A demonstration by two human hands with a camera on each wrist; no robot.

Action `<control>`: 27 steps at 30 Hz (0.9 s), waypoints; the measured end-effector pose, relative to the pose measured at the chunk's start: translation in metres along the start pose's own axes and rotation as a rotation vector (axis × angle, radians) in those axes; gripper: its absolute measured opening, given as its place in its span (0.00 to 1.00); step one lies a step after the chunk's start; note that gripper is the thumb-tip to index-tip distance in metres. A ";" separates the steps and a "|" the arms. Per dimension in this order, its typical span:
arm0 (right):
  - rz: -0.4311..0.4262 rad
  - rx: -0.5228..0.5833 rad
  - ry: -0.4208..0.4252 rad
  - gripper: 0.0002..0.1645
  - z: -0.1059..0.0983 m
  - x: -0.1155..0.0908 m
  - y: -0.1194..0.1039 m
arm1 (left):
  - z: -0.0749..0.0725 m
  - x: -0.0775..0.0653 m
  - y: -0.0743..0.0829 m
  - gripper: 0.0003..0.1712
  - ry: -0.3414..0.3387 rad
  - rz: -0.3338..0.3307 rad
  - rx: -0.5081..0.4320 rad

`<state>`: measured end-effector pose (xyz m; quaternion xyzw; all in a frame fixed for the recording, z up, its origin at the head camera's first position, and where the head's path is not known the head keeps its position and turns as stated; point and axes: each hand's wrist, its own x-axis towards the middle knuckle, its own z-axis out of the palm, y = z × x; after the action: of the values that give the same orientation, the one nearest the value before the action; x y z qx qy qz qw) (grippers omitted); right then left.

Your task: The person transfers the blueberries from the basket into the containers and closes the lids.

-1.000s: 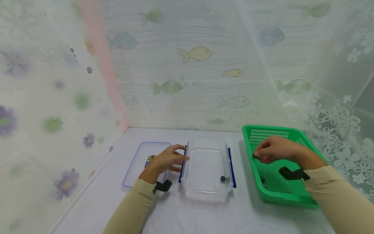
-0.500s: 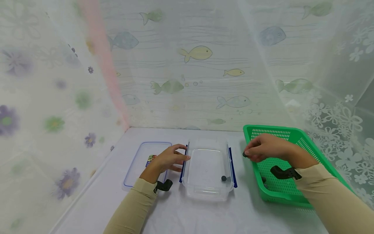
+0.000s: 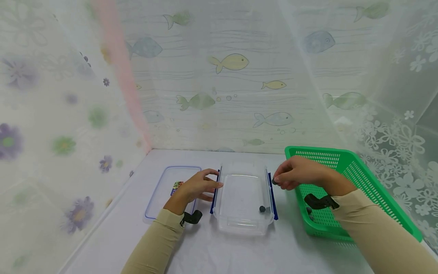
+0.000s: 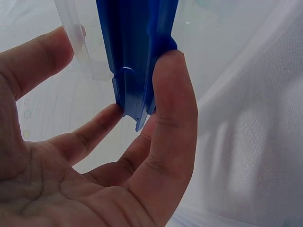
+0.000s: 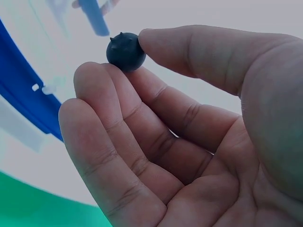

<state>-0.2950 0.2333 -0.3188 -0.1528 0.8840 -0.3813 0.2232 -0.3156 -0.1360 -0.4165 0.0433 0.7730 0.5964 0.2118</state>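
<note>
My right hand (image 3: 299,173) pinches a dark blueberry (image 5: 126,52) with small crown points between thumb and fingertips. In the head view it hangs right at the right blue latch (image 3: 273,198) of a clear plastic food container (image 3: 241,226). Inside the container, near its right wall, lies another blueberry (image 3: 262,209). My left hand (image 3: 200,186) holds the container's left side, its fingers around the hanging blue latch (image 4: 135,42) in the left wrist view.
A green perforated basket (image 3: 338,232) stands to the right, with dark berries (image 3: 309,210) near its left wall. The container's clear lid (image 3: 155,194), blue-edged, lies flat at left, partly behind the left hand. A fish-printed curtain (image 3: 232,76) hangs behind the white table (image 3: 212,255).
My right hand has moved left, out of the green basket and over to the container's right edge, carrying the blueberry. The left hand stays at the container's left side.
</note>
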 end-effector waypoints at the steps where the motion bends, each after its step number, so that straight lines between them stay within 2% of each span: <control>1: 0.000 -0.003 0.000 0.18 0.001 0.001 -0.001 | 0.000 0.000 0.000 0.42 0.001 -0.001 -0.004; 9: 0.015 0.008 -0.016 0.13 0.012 0.011 -0.008 | 0.000 0.000 0.000 0.43 -0.001 -0.003 -0.008; 19: -0.020 -0.005 -0.050 0.13 0.018 0.018 -0.012 | -0.001 0.000 0.000 0.43 0.003 -0.003 -0.011; 27: -0.010 -0.002 -0.060 0.12 0.021 0.022 -0.011 | -0.001 0.001 -0.001 0.43 0.000 -0.006 -0.015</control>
<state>-0.3021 0.2034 -0.3293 -0.1689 0.8766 -0.3767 0.2473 -0.3172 -0.1367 -0.4173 0.0394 0.7686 0.6016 0.2139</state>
